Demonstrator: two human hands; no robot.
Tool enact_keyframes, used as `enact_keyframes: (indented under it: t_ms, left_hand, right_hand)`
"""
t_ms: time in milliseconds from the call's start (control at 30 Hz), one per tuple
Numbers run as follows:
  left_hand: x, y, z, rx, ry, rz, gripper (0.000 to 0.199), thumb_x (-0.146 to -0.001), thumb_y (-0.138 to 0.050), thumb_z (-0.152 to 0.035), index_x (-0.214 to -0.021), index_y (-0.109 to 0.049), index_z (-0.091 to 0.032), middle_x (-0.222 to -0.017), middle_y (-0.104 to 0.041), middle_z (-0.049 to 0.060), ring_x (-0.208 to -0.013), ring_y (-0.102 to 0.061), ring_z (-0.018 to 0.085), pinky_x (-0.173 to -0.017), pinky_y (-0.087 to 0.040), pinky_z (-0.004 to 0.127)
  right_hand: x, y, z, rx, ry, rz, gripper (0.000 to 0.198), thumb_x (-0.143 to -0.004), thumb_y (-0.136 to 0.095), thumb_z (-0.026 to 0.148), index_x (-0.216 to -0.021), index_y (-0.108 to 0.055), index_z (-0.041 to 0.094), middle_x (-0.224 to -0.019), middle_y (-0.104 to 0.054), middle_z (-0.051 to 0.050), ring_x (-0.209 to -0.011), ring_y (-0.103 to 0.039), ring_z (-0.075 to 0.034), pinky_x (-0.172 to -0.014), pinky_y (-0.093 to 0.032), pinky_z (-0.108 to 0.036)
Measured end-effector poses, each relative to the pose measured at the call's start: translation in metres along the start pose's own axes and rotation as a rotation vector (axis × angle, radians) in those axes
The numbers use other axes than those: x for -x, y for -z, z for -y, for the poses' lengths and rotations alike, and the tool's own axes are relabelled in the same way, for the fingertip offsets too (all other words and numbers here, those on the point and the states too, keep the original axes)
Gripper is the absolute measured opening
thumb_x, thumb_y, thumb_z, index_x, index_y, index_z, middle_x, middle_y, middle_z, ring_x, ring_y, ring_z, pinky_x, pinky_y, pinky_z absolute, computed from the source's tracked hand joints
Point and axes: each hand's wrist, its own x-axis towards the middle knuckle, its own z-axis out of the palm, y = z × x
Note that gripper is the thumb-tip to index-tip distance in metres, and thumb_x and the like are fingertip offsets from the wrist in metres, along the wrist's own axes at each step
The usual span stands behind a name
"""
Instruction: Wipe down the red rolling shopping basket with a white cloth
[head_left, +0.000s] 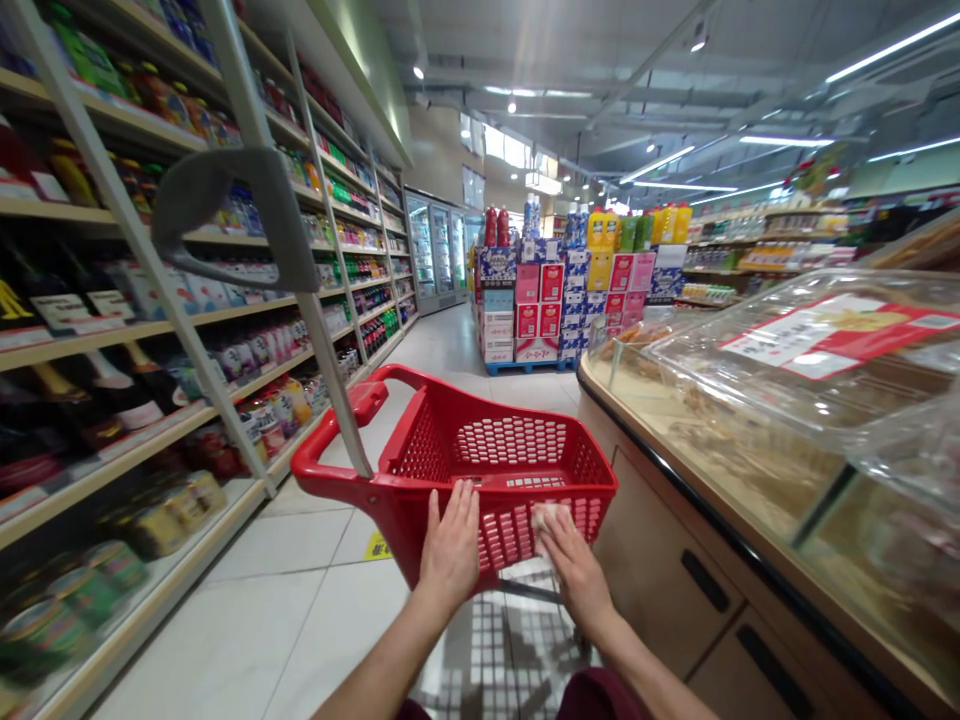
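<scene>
A red plastic shopping cart (420, 495) with a perforated basket stands right before me, its side turned to me. My left hand (452, 540) lies flat against the basket's near side just below the rim, fingers stretched out and holding nothing. Farther right, my right hand (574, 565) presses a small crumpled white cloth (541, 516) to the perforated side. Its fingers partly cover the cloth, so I cannot tell whether it is fabric or paper. The basket's floor shows no goods in the visible part. A grey pole with a looped grey holder (296, 220) rises from the handle end.
Shelves of drinks and cans (225, 350) line the left. A wooden counter (675, 480) with clear plastic food boxes (825, 330) borders the cart on the right. Ahead, stacked drink cartons (540, 300) stand on a blue pallet (525, 368); glass-door fridges (435, 245) lie beyond.
</scene>
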Motion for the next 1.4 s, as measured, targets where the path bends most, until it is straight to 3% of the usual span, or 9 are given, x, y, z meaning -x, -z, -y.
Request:
enact_keyframes:
  t_ms: [133,300,533,733,933,1100,1267,1400]
  left_hand:
    - [0.0,-0.003,-0.009,0.02,-0.008,0.0,0.054,-0.072,-0.036,-0.016,-0.126,-0.038,-0.01,-0.137,-0.031,0.009,-0.128,-0.022,0.021,-0.105,-0.007,0.046]
    - [-0.001,-0.003,-0.011,0.04,-0.029,-0.001,0.053,-0.072,-0.036,-0.017,-0.124,-0.04,-0.01,-0.135,-0.034,0.01,-0.127,-0.024,0.021,-0.105,-0.006,0.046]
    - [-0.004,-0.005,-0.022,0.079,-0.031,0.0,0.057,-0.07,-0.036,-0.017,-0.126,-0.036,-0.01,-0.137,-0.031,0.009,-0.128,-0.023,0.02,-0.105,-0.008,0.046]
    - [-0.001,-0.012,-0.02,0.07,-0.073,0.014,0.058,-0.068,-0.037,-0.017,-0.126,-0.038,-0.012,-0.136,-0.033,0.009,-0.128,-0.022,0.021,-0.105,-0.008,0.047]
    - [0.002,-0.011,-0.021,0.045,-0.056,-0.032,0.058,-0.067,-0.038,-0.016,-0.125,-0.039,-0.011,-0.136,-0.033,0.01,-0.128,-0.022,0.022,-0.105,-0.009,0.046]
    - [0.003,-0.012,-0.02,0.034,-0.077,-0.022,0.058,-0.068,-0.037,-0.016,-0.125,-0.039,-0.012,-0.137,-0.031,0.008,-0.128,-0.022,0.021,-0.105,-0.009,0.046]
    - [0.004,-0.014,-0.02,0.011,-0.062,-0.038,0.058,-0.067,-0.038,-0.016,-0.125,-0.039,-0.013,-0.137,-0.032,0.008,-0.129,-0.021,0.021,-0.104,-0.011,0.046]
    - [0.005,-0.015,-0.019,0.023,-0.066,-0.02,0.06,-0.066,-0.038,-0.016,-0.126,-0.038,-0.013,-0.137,-0.031,0.008,-0.129,-0.02,0.021,-0.104,-0.012,0.047]
  right_hand:
    - [-0.014,0.002,-0.009,0.026,-0.05,-0.06,0.048,-0.085,-0.036,0.007,-0.13,-0.031,0.022,-0.134,-0.036,-0.006,-0.128,-0.017,-0.021,-0.101,-0.031,-0.047]
    - [0.02,0.0,-0.021,0.024,0.021,0.079,0.045,-0.085,-0.041,0.015,-0.129,-0.033,0.024,-0.129,-0.043,-0.002,-0.127,-0.021,-0.016,-0.098,-0.038,-0.036]
    - [-0.002,0.018,-0.034,0.054,-0.065,-0.062,0.046,-0.085,-0.036,0.009,-0.129,-0.035,0.022,-0.134,-0.036,-0.006,-0.128,-0.018,-0.022,-0.1,-0.032,-0.047]
    - [0.037,0.018,-0.046,0.08,-0.048,0.068,0.042,-0.085,-0.042,0.019,-0.127,-0.038,0.026,-0.13,-0.041,-0.002,-0.126,-0.024,-0.017,-0.098,-0.038,-0.037]
    - [0.021,0.031,-0.061,0.117,-0.189,-0.07,0.053,-0.083,-0.032,0.005,-0.131,-0.03,0.025,-0.138,-0.029,-0.004,-0.128,-0.018,-0.021,-0.1,-0.032,-0.045]
    - [0.042,0.028,-0.066,0.109,-0.144,-0.012,0.049,-0.083,-0.037,0.011,-0.129,-0.034,0.027,-0.137,-0.03,-0.003,-0.128,-0.018,-0.02,-0.099,-0.034,-0.044]
    - [0.028,0.037,-0.069,0.092,-0.187,-0.063,0.055,-0.081,-0.032,0.005,-0.132,-0.028,0.025,-0.14,-0.025,-0.003,-0.129,-0.016,-0.022,-0.101,-0.029,-0.048]
    - [0.047,0.03,-0.074,0.128,-0.172,-0.058,0.053,-0.081,-0.033,0.006,-0.13,-0.032,0.027,-0.139,-0.026,-0.001,-0.127,-0.021,-0.02,-0.098,-0.037,-0.043]
